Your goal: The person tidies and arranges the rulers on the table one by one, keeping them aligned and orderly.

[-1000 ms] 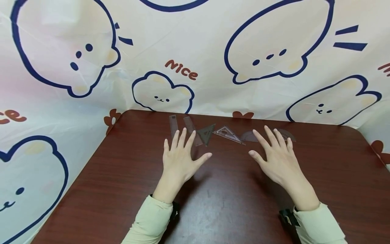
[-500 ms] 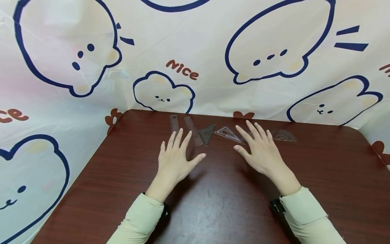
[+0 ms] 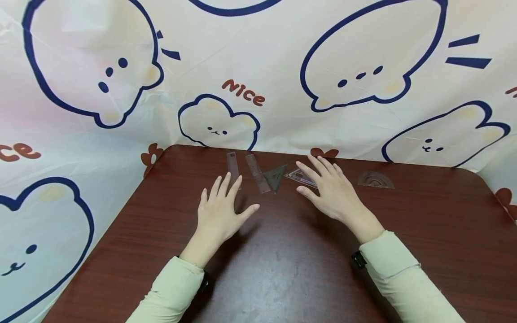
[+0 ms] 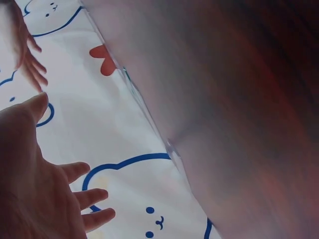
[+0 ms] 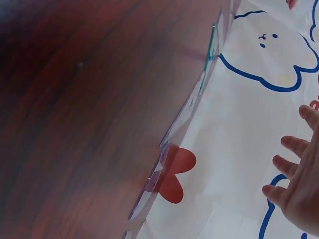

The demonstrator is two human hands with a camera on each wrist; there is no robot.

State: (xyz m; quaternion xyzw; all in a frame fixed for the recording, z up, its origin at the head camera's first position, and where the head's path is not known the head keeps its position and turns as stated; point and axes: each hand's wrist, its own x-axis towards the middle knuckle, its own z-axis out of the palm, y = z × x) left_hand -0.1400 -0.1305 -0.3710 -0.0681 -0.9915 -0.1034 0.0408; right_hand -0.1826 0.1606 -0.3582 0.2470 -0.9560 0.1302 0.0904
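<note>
My left hand hovers above the table with spread fingers, holding nothing. Its fingertips overlap the near end of a clear ruler. A second clear ruler lies slanted to the right of it, beside a dark greenish set square. My right hand, fingers apart and holding nothing, is over a clear set square and hides part of it. Further right lies a clear protractor. The right wrist view has my right hand raised, with the tools seen edge-on along the table's far side.
The dark red-brown wooden table has rounded far corners. A white cloth printed with cartoon bears hangs behind it and along its sides. Black straps sit at the sleeve cuffs.
Both hands have moved left, the right one coming off the protractor at right and passing over another protractor, which it now hides. The tools lie as before.
</note>
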